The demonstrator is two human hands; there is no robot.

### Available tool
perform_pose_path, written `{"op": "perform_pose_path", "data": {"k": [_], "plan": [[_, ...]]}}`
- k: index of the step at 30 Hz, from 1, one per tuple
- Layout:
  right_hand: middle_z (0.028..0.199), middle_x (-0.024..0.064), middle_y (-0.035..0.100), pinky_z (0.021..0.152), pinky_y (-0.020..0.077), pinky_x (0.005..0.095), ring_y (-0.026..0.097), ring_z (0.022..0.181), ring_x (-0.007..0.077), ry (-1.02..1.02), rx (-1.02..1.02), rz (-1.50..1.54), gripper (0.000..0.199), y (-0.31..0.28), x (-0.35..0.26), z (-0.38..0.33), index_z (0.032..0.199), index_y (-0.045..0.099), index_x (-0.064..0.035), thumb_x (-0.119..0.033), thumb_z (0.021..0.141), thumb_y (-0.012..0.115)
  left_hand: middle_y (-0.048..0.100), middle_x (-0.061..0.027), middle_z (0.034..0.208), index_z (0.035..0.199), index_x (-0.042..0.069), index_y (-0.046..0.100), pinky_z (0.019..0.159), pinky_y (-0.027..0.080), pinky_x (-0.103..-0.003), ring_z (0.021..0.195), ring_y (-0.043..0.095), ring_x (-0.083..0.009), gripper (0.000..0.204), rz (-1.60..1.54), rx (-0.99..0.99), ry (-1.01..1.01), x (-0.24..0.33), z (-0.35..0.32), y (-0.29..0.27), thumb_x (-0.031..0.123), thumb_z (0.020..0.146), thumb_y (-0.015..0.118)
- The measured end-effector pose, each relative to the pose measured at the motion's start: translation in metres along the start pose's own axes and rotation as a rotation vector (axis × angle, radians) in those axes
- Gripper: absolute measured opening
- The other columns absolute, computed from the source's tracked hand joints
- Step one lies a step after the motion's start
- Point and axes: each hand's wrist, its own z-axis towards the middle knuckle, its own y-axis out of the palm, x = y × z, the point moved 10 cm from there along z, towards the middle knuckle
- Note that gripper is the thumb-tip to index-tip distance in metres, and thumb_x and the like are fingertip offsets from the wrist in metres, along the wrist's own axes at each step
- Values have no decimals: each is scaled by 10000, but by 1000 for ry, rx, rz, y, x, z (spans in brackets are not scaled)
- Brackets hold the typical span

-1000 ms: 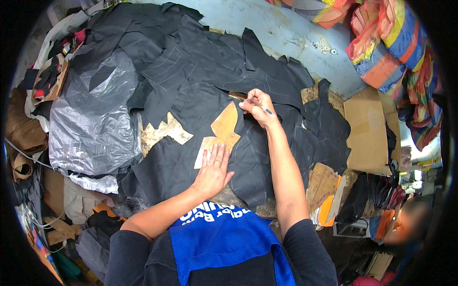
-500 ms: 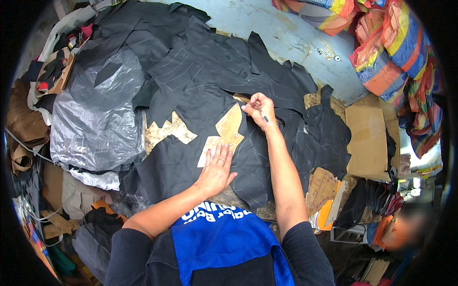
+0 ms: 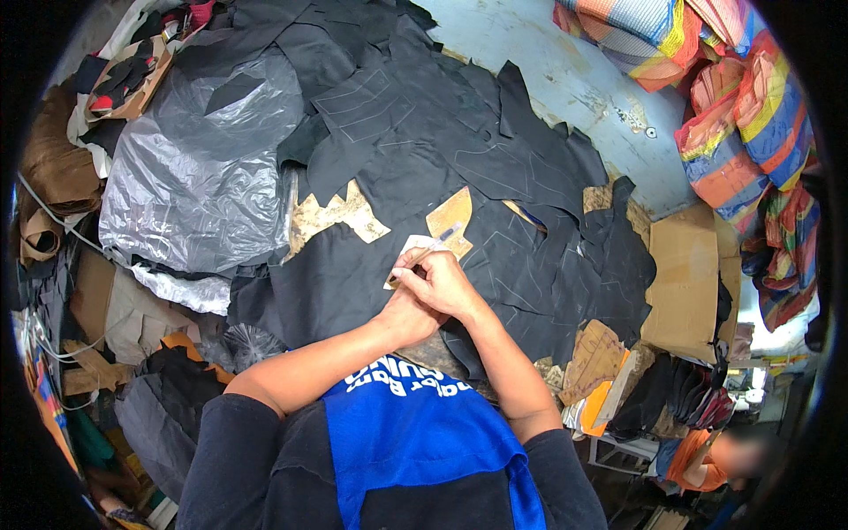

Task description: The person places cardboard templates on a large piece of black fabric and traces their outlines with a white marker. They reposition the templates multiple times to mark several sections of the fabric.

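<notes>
My right hand (image 3: 443,281) is closed around a slim pen (image 3: 445,235), whose upper end points away to the far right. It crosses over my left hand (image 3: 406,320), which rests near the lower end of a tan card pattern piece (image 3: 450,215). The left fingers are mostly hidden beneath the right hand. The pattern piece lies on a black leather sheet (image 3: 336,283) spread before me. Pale outlines are drawn on the leather (image 3: 362,106) farther away.
Clear plastic (image 3: 190,185) covers a black pile at left. Striped woven sacks (image 3: 724,150) and a cardboard box (image 3: 685,274) stand at right, with tan card patterns (image 3: 594,362) nearer me. Another person (image 3: 702,459) in orange is at lower right.
My right hand has come from the far right of the pattern piece back toward me, over my left hand. The left hand's fingers, flat on the piece before, are now covered. The view has shifted.
</notes>
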Motion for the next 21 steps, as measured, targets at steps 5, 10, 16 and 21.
{"op": "perform_pose_path", "data": {"k": [5, 10, 16, 21], "plan": [[792, 136, 662, 675, 499, 334, 645, 732, 251, -79, -30, -93, 148, 13, -5, -3, 810, 652, 39, -108, 793, 656, 423, -244, 1296, 1276, -5, 434, 1064, 198, -528, 1256, 332, -386, 492, -5, 74, -54, -7, -4, 1, 287, 882, 470], [798, 144, 665, 664, 503, 337, 650, 729, 270, -83, -10, -136, 141, 12, -9, -1, 809, 652, 37, -104, 794, 652, 413, -267, 1328, 1318, -25, 397, 1089, 182, -505, 1277, 332, -404, 540, 25, 166, 3, -2, -3, -9, 274, 877, 482], [789, 170, 644, 661, 494, 367, 628, 712, 329, 27, 327, -155, 159, -38, 7, 22, 728, 622, 74, -78, 778, 628, 326, -269, 1383, 1346, -54, 344, 1090, 109, -579, 1339, 201, -411, 633, 287, -128, -69, 0, 2, 7, 370, 894, 471], [775, 181, 636, 667, 489, 367, 625, 709, 339, -17, 352, -156, 149, -39, 9, 28, 732, 615, 80, -62, 779, 625, 325, -265, 1384, 1327, -85, 359, 1092, 131, -567, 1339, 206, -403, 663, 283, -207, -149, -2, 2, 5, 392, 885, 492]]}}
